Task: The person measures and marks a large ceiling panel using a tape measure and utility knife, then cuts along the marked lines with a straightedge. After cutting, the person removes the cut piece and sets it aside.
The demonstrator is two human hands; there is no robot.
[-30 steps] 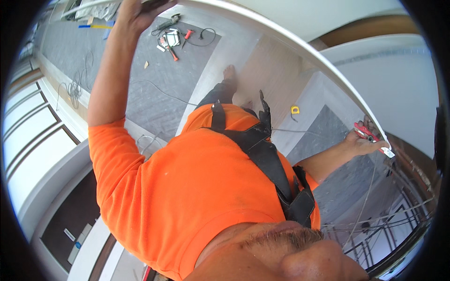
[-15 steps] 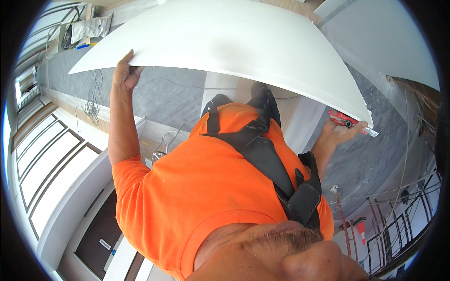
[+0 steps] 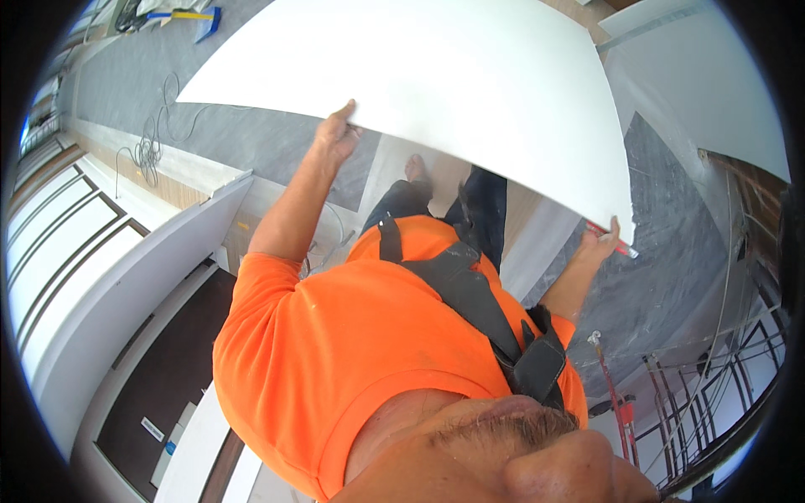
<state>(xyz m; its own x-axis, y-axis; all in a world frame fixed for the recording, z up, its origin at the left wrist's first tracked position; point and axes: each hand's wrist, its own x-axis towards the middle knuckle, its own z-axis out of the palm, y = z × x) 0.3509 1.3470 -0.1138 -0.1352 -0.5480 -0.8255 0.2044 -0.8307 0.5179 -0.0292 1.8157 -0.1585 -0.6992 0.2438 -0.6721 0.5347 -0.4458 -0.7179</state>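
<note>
A large white board (image 3: 436, 75) stretches out in front of me, its near edge facing my body. My left hand (image 3: 338, 138) grips that edge left of its middle, thumb on top and fingers underneath. At the board's near right corner, my right hand (image 3: 599, 245) is closed with the thumb over the edge. A red utility knife (image 3: 624, 249) with a silvery end is also in my right hand, pressed beneath the board; most of its body is hidden by the hand and the board.
Loose dark cable (image 3: 148, 155) lies coiled on the grey floor (image 3: 109, 92) at the left. A blue tool (image 3: 207, 25) with a yellow handle rests at the far left. Metal railings (image 3: 671, 411) stand at the lower right. A big pale panel (image 3: 696, 84) is at the far right.
The board has turned in the view, its left end swinging right. My left hand has moved right with its edge; my right hand has shifted slightly left and down.
</note>
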